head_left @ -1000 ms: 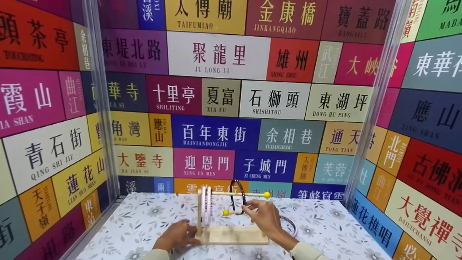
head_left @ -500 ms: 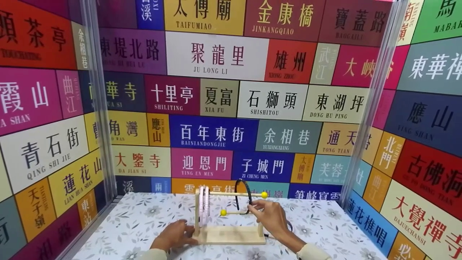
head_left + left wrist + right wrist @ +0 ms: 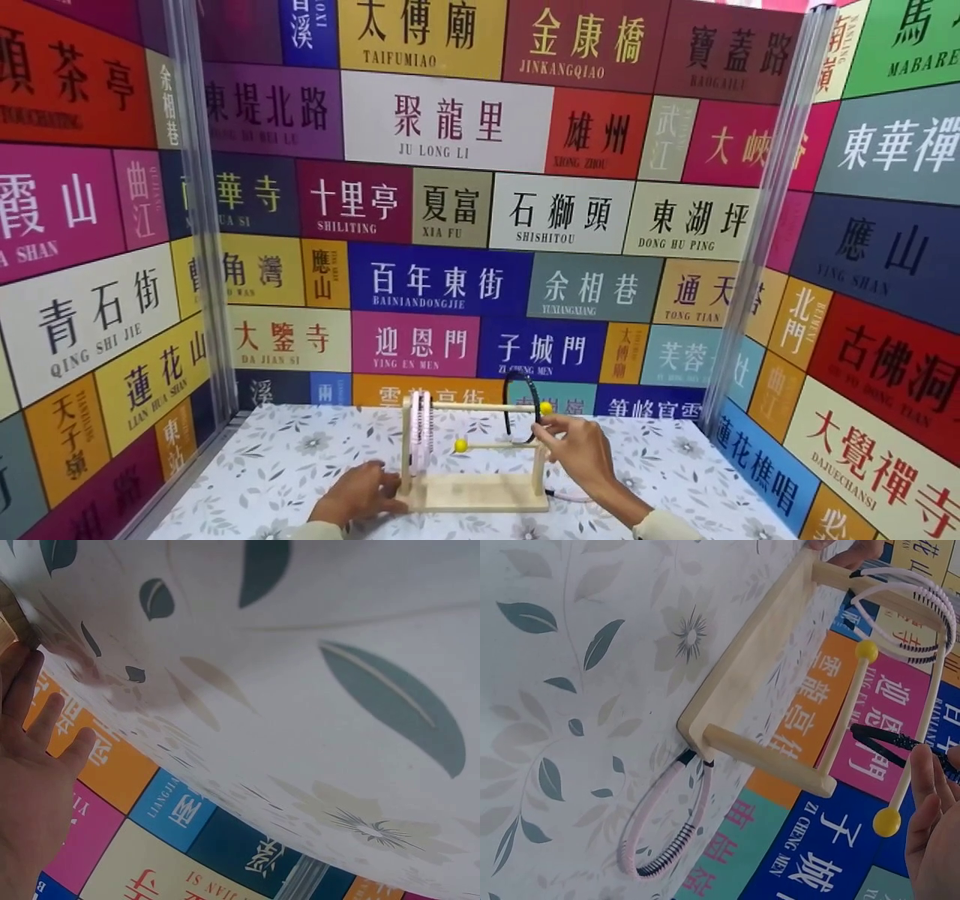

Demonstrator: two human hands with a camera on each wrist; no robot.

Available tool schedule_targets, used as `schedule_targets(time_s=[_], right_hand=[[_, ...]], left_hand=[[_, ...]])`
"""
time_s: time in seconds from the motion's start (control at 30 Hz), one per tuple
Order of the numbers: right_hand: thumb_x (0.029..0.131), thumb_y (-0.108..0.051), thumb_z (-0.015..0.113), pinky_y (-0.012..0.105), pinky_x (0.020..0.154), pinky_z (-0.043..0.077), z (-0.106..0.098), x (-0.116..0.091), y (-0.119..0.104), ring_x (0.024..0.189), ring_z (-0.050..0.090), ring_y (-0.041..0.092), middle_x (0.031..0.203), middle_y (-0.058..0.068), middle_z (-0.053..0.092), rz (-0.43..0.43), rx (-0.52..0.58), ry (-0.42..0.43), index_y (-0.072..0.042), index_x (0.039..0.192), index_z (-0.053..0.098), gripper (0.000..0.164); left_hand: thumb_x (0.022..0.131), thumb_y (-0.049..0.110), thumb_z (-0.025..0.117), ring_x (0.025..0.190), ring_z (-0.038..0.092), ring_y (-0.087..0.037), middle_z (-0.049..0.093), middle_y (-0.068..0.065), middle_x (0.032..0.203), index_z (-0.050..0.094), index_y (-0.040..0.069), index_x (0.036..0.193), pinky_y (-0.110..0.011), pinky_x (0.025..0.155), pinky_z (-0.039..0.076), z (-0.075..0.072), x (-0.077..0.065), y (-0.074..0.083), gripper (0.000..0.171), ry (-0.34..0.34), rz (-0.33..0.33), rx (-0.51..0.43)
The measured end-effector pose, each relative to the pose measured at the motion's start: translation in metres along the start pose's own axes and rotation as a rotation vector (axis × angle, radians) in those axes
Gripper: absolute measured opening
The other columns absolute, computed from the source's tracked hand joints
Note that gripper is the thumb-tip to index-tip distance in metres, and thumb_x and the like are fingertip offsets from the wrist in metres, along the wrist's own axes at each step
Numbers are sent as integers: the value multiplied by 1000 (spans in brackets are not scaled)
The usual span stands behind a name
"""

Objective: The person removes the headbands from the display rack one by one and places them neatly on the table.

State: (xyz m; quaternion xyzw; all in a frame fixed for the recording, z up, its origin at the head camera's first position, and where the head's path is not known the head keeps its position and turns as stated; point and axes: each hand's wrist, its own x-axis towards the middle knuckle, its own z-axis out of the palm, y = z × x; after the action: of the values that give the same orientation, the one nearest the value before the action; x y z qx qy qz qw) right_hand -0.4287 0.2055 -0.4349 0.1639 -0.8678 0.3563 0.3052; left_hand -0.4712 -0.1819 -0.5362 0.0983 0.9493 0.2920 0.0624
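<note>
A small wooden stand [image 3: 474, 492] with two horizontal rods tipped by yellow balls [image 3: 460, 445] is on the table. At the base's left end my left hand [image 3: 355, 491] holds it, thumb in front and fingers behind; the left wrist view shows only its corner. My right hand [image 3: 579, 450] pinches a black headband [image 3: 889, 736] near the ball end of the upper rod. In the head view the rod crosses the band's hoop. Pink headbands [image 3: 421, 435] with black stripes hang on the upper rod against the left post.
Another pink headband [image 3: 646, 802] lies on the table beside the stand's right end, partly hidden by my right arm in the head view. A floral cloth [image 3: 285, 465] covers the table. Sign-patterned walls [image 3: 442, 277] enclose the back and sides.
My right hand has moved the black headband rightward along the upper rod, toward its yellow ball. My left hand stays at the stand's left end. The view has shifted slightly.
</note>
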Motion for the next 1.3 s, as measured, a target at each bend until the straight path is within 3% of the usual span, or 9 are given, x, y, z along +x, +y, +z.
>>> schedule_targets(time_s=[0.1, 0.23, 0.3, 0.53, 0.7, 0.93, 1.1, 1.3], right_hand=[[90, -32, 83, 24, 35, 36, -2, -1, 4, 45, 62, 4, 78, -7, 78, 17, -5, 5, -20, 103, 82, 18], [90, -31, 83, 24, 34, 36, -5, -1, 8, 45, 64, 11, 78, -6, 78, 7, -9, 22, -18, 104, 82, 19], [90, -32, 83, 25, 34, 35, -8, 0, 10, 46, 65, 13, 78, -5, 78, 13, -9, 29, -17, 103, 82, 20], [90, -31, 83, 26, 34, 38, -17, 2, 14, 45, 64, 11, 79, -4, 78, 63, -28, 24, -17, 102, 82, 19], [90, -30, 84, 27, 36, 41, -24, 4, 18, 45, 63, 9, 80, -3, 78, 73, -44, 48, -17, 102, 82, 17], [90, -30, 83, 26, 34, 33, -34, 6, 26, 43, 58, 3, 84, -1, 79, 84, -87, 56, -16, 105, 82, 20], [90, -30, 83, 25, 35, 35, -41, 5, 33, 44, 58, 4, 83, -2, 79, 113, -107, 62, -17, 104, 82, 19], [89, -29, 83, 27, 38, 39, -48, 2, 42, 45, 60, 6, 82, -2, 78, 139, -111, 56, -15, 103, 82, 20]], left_hand=[[77, 44, 91, 102, 61, -27, 68, -4, 116, 78, 18, 120, -62, 98, 50, 1, 0, -2, 52, 0, 15, -5], [79, 44, 90, 89, 58, -20, 68, 1, 103, 79, 14, 118, -54, 88, 54, 1, 0, -3, 50, 29, 111, 76], [80, 45, 89, 91, 59, -18, 69, 1, 104, 79, 13, 118, -54, 90, 54, 1, 0, -2, 51, 36, 134, 104], [78, 43, 91, 97, 63, -19, 70, 1, 111, 77, 15, 119, -56, 95, 54, 0, 0, -2, 52, 10, 55, 17], [79, 44, 90, 107, 65, -27, 71, -3, 116, 78, 15, 119, -61, 100, 50, -1, 2, -3, 51, 11, 70, 27], [76, 43, 92, 121, 62, -37, 71, -7, 123, 79, 19, 117, -65, 105, 46, 0, 3, -4, 49, 6, 40, 6], [76, 43, 91, 123, 61, -39, 70, -7, 124, 79, 17, 118, -65, 106, 45, -1, 1, -3, 51, 12, 55, 11], [81, 44, 88, 121, 62, -37, 72, -5, 119, 80, 15, 118, -61, 105, 47, -2, 2, -3, 47, 24, 138, 129]])
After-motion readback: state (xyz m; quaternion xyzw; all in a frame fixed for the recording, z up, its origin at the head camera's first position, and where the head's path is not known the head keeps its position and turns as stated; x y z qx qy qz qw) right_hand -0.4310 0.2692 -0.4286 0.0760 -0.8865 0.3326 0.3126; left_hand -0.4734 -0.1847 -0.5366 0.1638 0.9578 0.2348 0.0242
